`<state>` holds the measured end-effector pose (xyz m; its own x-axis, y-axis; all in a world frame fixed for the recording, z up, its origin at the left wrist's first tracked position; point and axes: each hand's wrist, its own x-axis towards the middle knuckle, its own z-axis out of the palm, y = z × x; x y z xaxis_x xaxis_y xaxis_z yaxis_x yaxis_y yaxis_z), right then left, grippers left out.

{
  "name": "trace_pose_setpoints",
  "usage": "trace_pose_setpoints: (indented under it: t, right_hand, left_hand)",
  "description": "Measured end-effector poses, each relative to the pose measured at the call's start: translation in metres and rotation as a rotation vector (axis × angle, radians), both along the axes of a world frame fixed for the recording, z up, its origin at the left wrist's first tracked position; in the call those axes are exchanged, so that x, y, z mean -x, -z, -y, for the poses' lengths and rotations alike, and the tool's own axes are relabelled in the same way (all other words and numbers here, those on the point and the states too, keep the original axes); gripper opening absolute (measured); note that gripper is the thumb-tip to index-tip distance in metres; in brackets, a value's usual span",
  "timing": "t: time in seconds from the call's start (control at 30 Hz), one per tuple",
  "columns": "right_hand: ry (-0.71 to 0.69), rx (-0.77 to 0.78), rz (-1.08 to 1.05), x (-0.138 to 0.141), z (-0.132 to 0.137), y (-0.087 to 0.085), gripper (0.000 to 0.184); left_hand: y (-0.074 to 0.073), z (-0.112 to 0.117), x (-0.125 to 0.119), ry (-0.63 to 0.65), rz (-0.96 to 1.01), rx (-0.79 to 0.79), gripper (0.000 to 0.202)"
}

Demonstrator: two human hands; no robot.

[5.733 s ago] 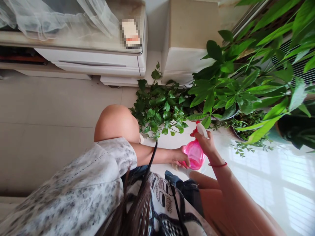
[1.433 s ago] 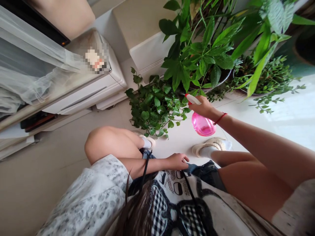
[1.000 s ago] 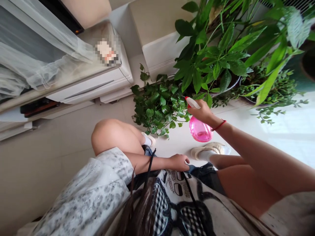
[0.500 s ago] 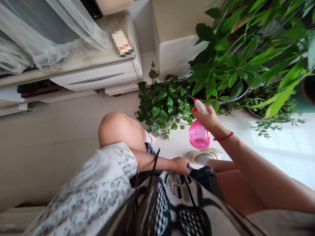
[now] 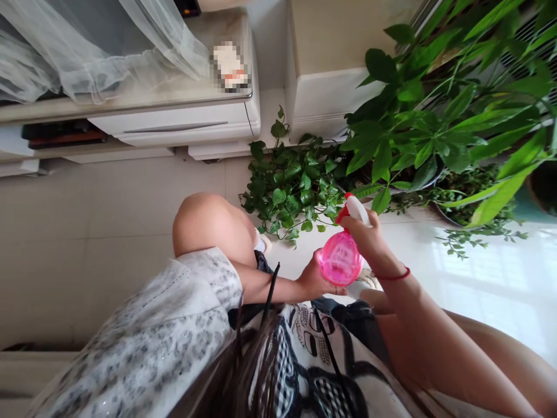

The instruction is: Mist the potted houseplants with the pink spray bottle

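A pink see-through spray bottle (image 5: 342,261) with a white and red spray head is held in front of my body, tilted slightly, its nozzle toward the plants. My right hand (image 5: 368,235) is closed round its neck and trigger, with a red cord on the wrist. Against the bottle's round lower body, my left hand (image 5: 314,280) cups the side and underside; some of its fingers are hidden behind the bottle. Just beyond the nozzle are a trailing leafy plant (image 5: 291,186) and a taller broad-leaved plant (image 5: 418,128).
A white cabinet with a drawer (image 5: 183,125) runs along the upper left, carrying a blurred-out box (image 5: 230,67) and a sheer white curtain (image 5: 130,58). Another white cabinet (image 5: 326,93) stands behind the plants. A low potted plant (image 5: 461,191) is at right on the tiled floor (image 5: 130,203).
My right hand has brought the spray bottle down toward my body, away from the plants. My left hand has risen from my lap and taken hold of the bottle's lower part.
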<state>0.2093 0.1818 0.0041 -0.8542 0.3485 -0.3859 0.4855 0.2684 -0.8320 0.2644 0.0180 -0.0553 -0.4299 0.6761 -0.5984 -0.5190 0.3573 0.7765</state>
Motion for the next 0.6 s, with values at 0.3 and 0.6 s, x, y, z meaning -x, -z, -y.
trace_pose_setpoints:
  t: [0.3, 0.6]
  right_hand:
    - [-0.262, 0.262, 0.046, -0.002, 0.004, -0.002, 0.032]
    - [-0.412, 0.497, -0.027, 0.008, 0.012, 0.009, 0.044]
  left_hand:
    - [-0.009, 0.029, 0.007, -0.271, 0.261, -0.036, 0.117]
    - [-0.016, 0.058, 0.031, -0.152, 0.184, -0.261, 0.081]
